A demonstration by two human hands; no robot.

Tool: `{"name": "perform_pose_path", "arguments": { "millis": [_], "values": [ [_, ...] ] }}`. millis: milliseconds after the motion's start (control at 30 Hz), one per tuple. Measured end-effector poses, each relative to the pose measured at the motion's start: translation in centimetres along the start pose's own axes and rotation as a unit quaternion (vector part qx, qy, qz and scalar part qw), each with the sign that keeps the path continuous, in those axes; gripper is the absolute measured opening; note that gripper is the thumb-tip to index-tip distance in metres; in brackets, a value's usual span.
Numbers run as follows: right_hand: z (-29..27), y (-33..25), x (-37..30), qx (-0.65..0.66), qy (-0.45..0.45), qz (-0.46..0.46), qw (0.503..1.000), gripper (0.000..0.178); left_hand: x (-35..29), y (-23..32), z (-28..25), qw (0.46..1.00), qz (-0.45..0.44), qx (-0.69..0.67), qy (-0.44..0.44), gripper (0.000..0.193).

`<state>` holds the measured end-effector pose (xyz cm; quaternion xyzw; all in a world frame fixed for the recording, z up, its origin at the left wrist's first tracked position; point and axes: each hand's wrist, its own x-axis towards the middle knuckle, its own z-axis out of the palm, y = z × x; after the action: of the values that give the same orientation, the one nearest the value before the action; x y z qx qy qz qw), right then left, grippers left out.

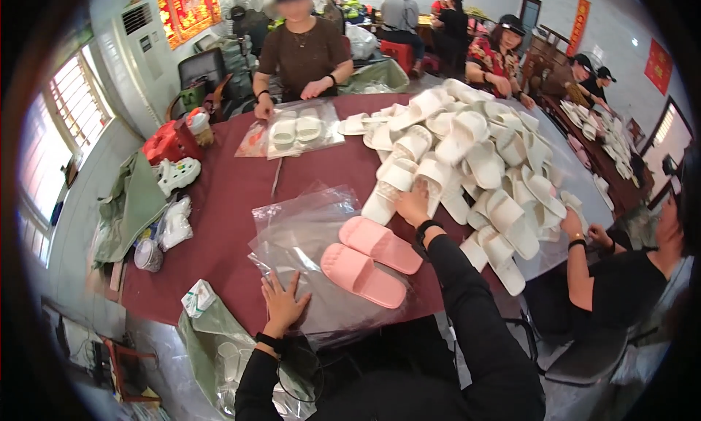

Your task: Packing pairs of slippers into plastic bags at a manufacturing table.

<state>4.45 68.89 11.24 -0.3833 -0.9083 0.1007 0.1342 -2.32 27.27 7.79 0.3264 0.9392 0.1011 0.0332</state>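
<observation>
My left hand (283, 304) lies flat with spread fingers on a stack of clear plastic bags (274, 238) near the table's front edge. Two pink slippers (372, 264) rest side by side on those bags, toes pointing different ways from the pile. My right hand (414, 205) reaches forward to the near left side of a large heap of white slippers (504, 154). Its fingers are closed around the edge of a white slipper (396, 178), with another white slipper (434, 174) against them; the fingertips are partly hidden.
Across the maroon table (219, 224), a person (303, 56) handles bagged white slippers (296, 129). Another person (621, 275) works at the right beside the heap. A white clog (179, 174), a red bag (164, 142) and a plastic cup (148, 255) line the left edge. A green sack (208, 333) hangs below.
</observation>
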Motion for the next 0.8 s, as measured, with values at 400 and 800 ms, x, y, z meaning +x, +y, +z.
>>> {"name": "perform_pose_path", "arguments": {
  "millis": [400, 800],
  "values": [
    [3.6, 7.1, 3.1, 0.235, 0.029, -0.089, 0.968, 0.044, 1.5, 0.5, 0.0, 0.999, 0.028, -0.042, -0.010, 0.069],
    [-8.9, 6.2, 3.3, 0.027, 0.203, 0.025, 0.979, 0.030, 1.9, 0.6, -0.9, 0.997, 0.017, -0.043, -0.065, 0.071]
  ]
}}
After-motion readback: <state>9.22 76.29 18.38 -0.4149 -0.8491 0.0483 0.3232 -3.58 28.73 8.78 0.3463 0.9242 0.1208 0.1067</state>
